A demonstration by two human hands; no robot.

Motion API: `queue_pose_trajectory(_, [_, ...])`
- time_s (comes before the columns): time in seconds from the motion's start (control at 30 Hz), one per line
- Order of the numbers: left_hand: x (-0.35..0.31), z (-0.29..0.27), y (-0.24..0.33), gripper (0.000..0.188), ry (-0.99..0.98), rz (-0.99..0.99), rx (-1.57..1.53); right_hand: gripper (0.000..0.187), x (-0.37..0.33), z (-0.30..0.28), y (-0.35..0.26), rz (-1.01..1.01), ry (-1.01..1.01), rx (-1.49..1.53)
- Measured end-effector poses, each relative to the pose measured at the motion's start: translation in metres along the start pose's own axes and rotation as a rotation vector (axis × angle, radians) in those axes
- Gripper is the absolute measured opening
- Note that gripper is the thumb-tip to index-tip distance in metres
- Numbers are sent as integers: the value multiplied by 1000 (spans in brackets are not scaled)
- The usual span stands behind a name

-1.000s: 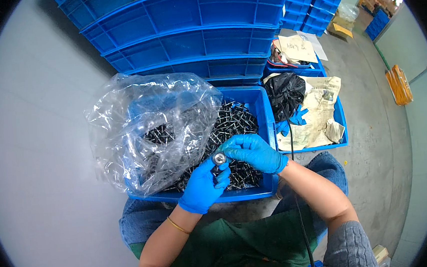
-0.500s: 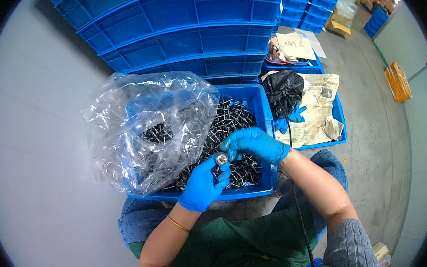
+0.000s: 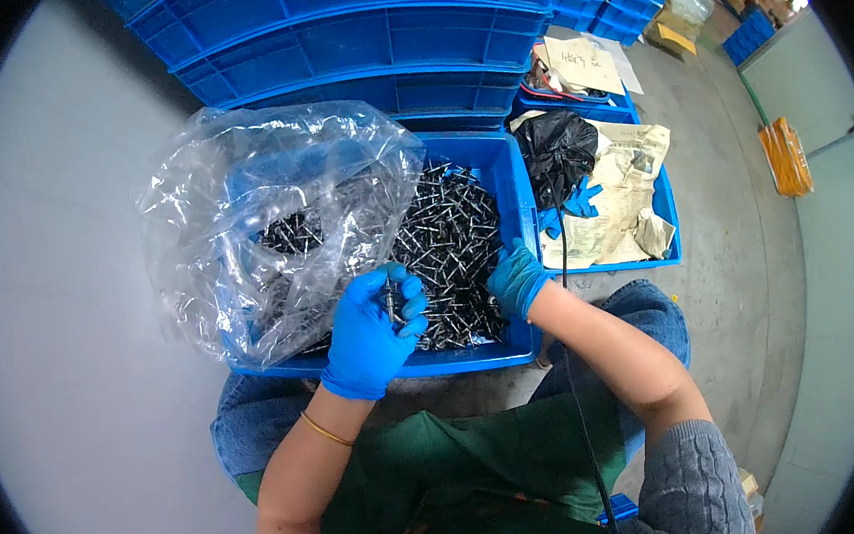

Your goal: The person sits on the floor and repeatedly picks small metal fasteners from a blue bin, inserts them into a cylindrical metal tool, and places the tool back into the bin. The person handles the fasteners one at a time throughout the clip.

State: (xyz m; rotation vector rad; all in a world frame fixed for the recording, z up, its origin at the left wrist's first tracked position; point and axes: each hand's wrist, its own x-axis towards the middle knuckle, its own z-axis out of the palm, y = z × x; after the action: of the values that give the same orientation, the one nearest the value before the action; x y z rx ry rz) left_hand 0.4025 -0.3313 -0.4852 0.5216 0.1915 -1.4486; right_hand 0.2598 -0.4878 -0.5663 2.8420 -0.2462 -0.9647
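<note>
A blue plastic tub (image 3: 523,189) stands before me, filled with many small black-and-silver shafted metal parts (image 3: 453,220). A crumpled clear plastic bag (image 3: 272,209) covers the tub's left half. My left hand (image 3: 370,334), in a blue glove, is over the front of the tub with fingers curled round a small dark metal part (image 3: 393,300); its lower portion is hidden in the palm. My right hand (image 3: 518,282), in a bluish-green glove, is at the tub's right inner wall. Its fingers are bent and partly hidden, so what they hold, if anything, does not show.
Stacked blue crates (image 3: 360,46) rise behind the tub. To the right, another blue crate (image 3: 672,218) holds brown paper (image 3: 630,171), a black plastic bag (image 3: 558,151) and blue gloves (image 3: 580,200). A thin black cable (image 3: 580,396) runs down past my right forearm.
My right hand has moved away from the left, rightward to the tub's side wall. The left hand has shifted slightly left, still holding the metal part. The whole view has shifted a little.
</note>
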Motion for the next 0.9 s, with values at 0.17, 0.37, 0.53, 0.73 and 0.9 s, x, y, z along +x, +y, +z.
queue_pose_trajectory(0.17, [-1, 7, 1, 20, 155, 49, 33, 30, 9, 35, -15, 107, 376, -6])
queue_pose_trajectory(0.37, [0, 13, -4, 30, 223, 168, 379, 21, -11, -31, 31, -93, 404, 461])
queue_pose_trajectory(0.53, [0, 10, -8, 35, 166, 63, 545, 14, -27, -69, 23, -351, 1031, 1211])
queue_pose_trajectory(0.73, [-1, 24, -20, 39, 204, 206, 729, 17, -37, -80, 10, -302, 928, 1325])
queue_pose_trajectory(0.9, [-1, 22, -21, 39, 163, 317, 786, 17, -36, -76, 7, -309, 931, 1306])
